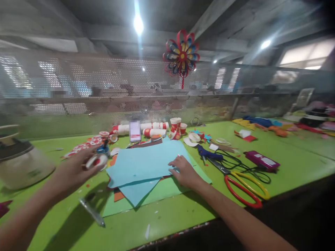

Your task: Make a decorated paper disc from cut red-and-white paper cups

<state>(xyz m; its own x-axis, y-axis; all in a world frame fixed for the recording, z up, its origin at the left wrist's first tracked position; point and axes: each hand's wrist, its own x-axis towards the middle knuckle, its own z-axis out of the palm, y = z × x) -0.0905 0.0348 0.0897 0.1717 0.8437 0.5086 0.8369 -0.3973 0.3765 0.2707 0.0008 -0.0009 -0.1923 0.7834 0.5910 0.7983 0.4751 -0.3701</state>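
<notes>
My left hand (75, 167) is raised over the left of the table, its fingers curled around a white round paper piece with a red centre (96, 161). A blue-lidded jar (103, 150) stands just behind it. My right hand (185, 171) rests on a light blue paper sheet (146, 164), fingers slightly bent and apart. Under that sheet lie another blue sheet (137, 191) with a pointed corner and a green sheet (115, 208). A silver pen-like cutter (92, 212) lies on the table below my left hand.
Scissors with red and yellow handles (243, 190), a blue glue gun (209, 152) with black cable and a purple box (261, 161) lie at right. Paper cups (175, 126) and a cup roll (154, 126) stand behind. A beige container (23, 164) is at left; a paper flower (182, 55) hangs above.
</notes>
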